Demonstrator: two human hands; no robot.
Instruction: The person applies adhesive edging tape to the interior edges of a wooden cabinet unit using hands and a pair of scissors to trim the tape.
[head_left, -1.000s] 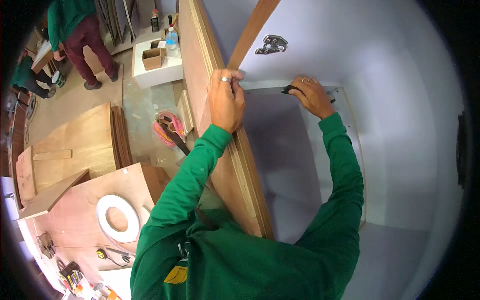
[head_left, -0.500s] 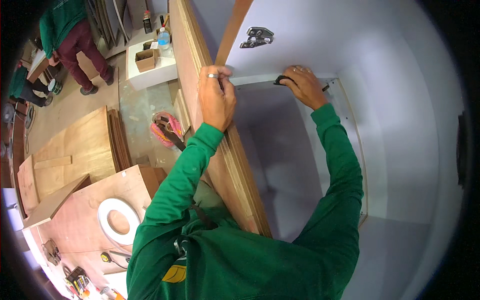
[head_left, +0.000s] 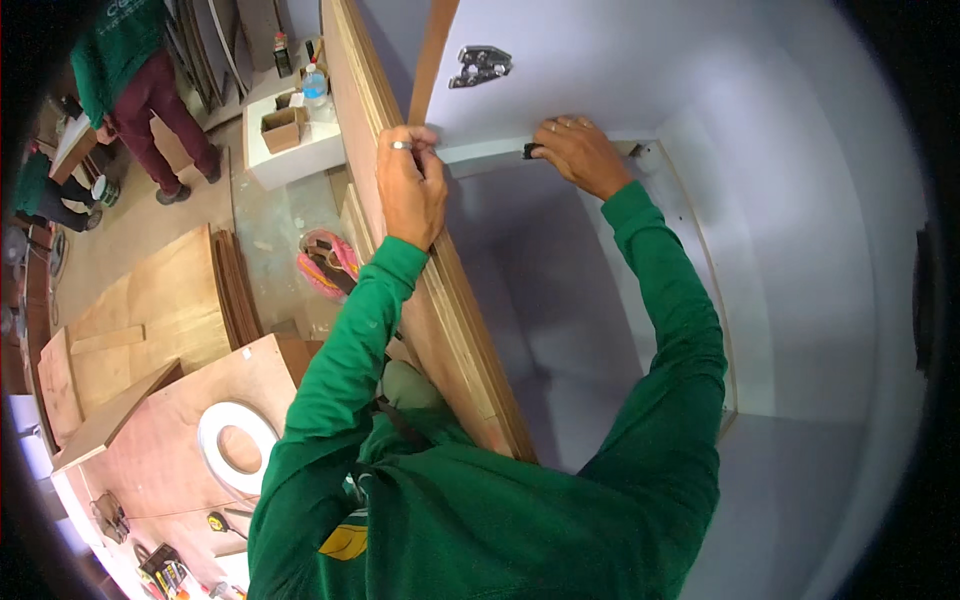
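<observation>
The plywood side panel (head_left: 440, 300) is gripped at its top edge by the left hand (head_left: 410, 190), fingers curled shut. A small dark tool (head_left: 529, 151) is pinched by the right hand (head_left: 578, 152) against the white panel's edge (head_left: 490, 150), just under the metal hinge (head_left: 480, 65). Steady bracing probably keeps it aligned.

The right hand (head_left: 578, 152) now sits closer to the left hand (head_left: 410, 185) along the front edge of the white panel (head_left: 600, 60), its fingers (head_left: 552, 127) curled over the small dark tool (head_left: 530, 152), which shows less than before.
</observation>
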